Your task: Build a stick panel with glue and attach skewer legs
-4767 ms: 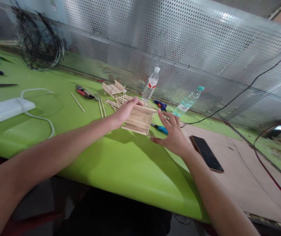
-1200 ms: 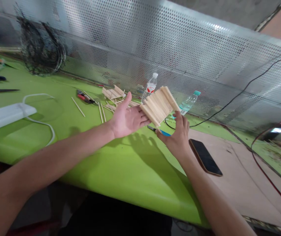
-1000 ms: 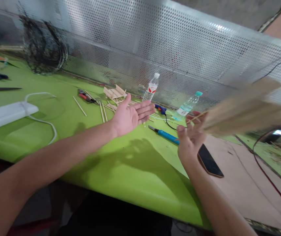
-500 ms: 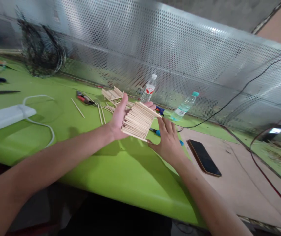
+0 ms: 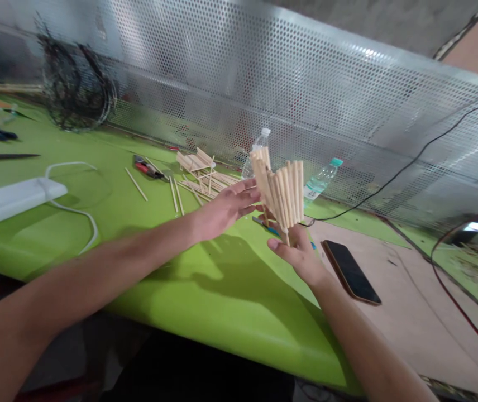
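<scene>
A small model made of wooden sticks [image 5: 283, 192] is held up above the green table, its stick walls standing upright. My right hand [image 5: 295, 251] grips it from below, thumb toward me and fingers partly hidden behind. My left hand [image 5: 228, 207] is just to its left, fingers stretched toward the model; whether the fingertips touch it I cannot tell. Behind my left hand lie loose wooden sticks [image 5: 201, 187] and a second small stick structure [image 5: 195, 162]. A blue-handled tool [image 5: 270, 228] lies below the model, partly covered.
Two plastic bottles stand at the back, a clear one [image 5: 247, 167] and a greenish one [image 5: 323, 178]. Red-handled pliers [image 5: 149, 167] lie left of the sticks. A phone [image 5: 350, 272] rests on the right. At left are a white power strip [image 5: 17, 202], scissors [image 5: 4, 157] and coiled wire [image 5: 75, 84].
The stick model has been turned from lying tilted on my left palm to upright in my right hand, and moved rightward. My left hand has come off its underside.
</scene>
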Tool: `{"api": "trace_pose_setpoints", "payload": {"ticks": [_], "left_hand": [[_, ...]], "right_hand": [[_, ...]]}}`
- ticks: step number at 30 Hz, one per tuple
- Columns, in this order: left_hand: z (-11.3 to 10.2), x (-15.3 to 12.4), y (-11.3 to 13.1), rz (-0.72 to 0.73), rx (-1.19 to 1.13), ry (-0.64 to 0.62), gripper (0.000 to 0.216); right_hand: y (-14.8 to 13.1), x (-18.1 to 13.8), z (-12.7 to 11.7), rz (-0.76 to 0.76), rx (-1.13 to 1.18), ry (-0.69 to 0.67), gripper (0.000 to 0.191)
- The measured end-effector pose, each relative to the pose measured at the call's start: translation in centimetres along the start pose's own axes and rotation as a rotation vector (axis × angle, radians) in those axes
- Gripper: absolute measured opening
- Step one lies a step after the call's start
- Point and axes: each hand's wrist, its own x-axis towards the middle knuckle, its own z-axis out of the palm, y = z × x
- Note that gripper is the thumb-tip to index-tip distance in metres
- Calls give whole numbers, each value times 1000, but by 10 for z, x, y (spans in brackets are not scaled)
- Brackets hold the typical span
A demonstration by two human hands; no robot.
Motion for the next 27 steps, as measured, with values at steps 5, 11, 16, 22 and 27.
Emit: {"api": "trace_pose_setpoints", "payload": {"ticks": [5,11,16,22,27], "left_hand": [[-10,0,-7,-4,74,90,28],[-6,-1,-1,33,133,49,28],[-2,2,3,51,168,204,48],[-3,3,5,117,311,410,51],[-3,3,3,211,376,420,50]], "right_hand": [[-9,0,-4,98,403,-337,80],[-12,2,-4,108,527,-426,76],[-1,4,1,105,356,-52,56],[14,13,-5,107,324,520,56],[8,10,-1,124,134,257,65]]}}
